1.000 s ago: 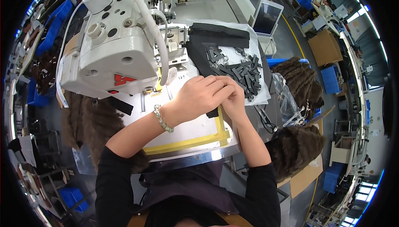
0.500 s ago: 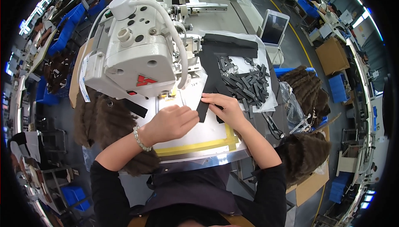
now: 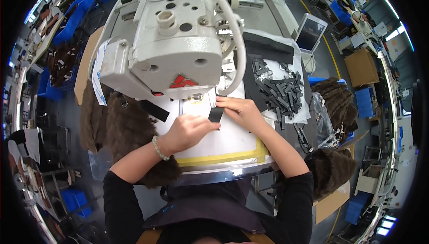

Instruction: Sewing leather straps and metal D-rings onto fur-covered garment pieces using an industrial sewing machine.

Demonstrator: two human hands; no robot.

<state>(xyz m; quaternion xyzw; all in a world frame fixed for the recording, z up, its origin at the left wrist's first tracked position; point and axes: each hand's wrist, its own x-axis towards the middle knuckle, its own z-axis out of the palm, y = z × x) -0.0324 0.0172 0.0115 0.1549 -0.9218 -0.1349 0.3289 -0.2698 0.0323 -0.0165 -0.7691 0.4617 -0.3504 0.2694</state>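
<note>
A short black strip [image 3: 216, 114] lies on the white work plate [image 3: 210, 145], just in front of the sewing machine head [image 3: 178, 61]. My right hand [image 3: 241, 112] pinches its upper right edge with the fingertips. From the left, my left hand [image 3: 190, 132] has its fingers curled together, and the tips meet the strip's lower edge. A bead bracelet [image 3: 161, 148] circles my left wrist. Another black strip [image 3: 154, 111] rests at the left of the plate. The machine head hides the needle area in part.
To the right, many small black strips and metal rings [image 3: 281, 92] are heaped on white sheeting, with scissors [image 3: 304, 139] below. Brown furry pieces [image 3: 129, 128] hang at the left; more brown furry material [image 3: 335, 170] is at the right. A screen [image 3: 311, 33] stands behind.
My view has shifted, so the machine looks larger and farther right. Both hands have come together around the black strip, the left fingers now at its lower edge.
</note>
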